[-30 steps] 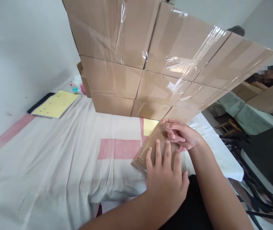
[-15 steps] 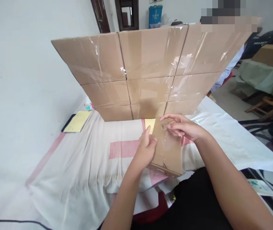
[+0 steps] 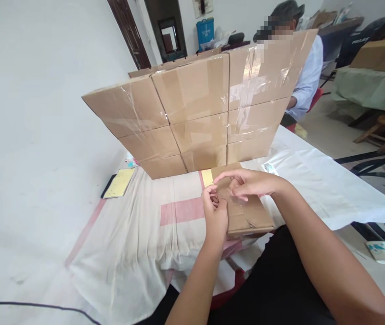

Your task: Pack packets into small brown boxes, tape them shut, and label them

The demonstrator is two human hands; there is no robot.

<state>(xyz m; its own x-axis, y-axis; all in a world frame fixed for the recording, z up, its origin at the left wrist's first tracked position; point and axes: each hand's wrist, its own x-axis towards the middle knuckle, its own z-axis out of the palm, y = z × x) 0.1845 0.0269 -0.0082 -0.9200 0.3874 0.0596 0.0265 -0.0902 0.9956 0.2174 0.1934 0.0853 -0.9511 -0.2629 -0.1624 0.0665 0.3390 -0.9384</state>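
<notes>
- Since half a second ago the left hand point(image 3: 215, 215) has slid from the small box's side edge to its near-left corner, and the box now lies flatter on the cloth.
- The left hand's fingers are curled together at the edge of the small cardboard box point(image 3: 245, 208), pinching what looks like tape, though I cannot tell for sure.
- The right hand point(image 3: 246, 183) rests on the box top, fingers bent and close, pressing near the same spot.
- The box sits on the white cloth point(image 3: 138, 234) just before the stacked cartons point(image 3: 195, 113).
- Risk, as I judge it: the box overhangs the near edge of the cloth-covered surface, so a hard tug at the corner could tip it into the lap.
- Another person point(image 3: 305, 76) sits behind the cartons.
</notes>
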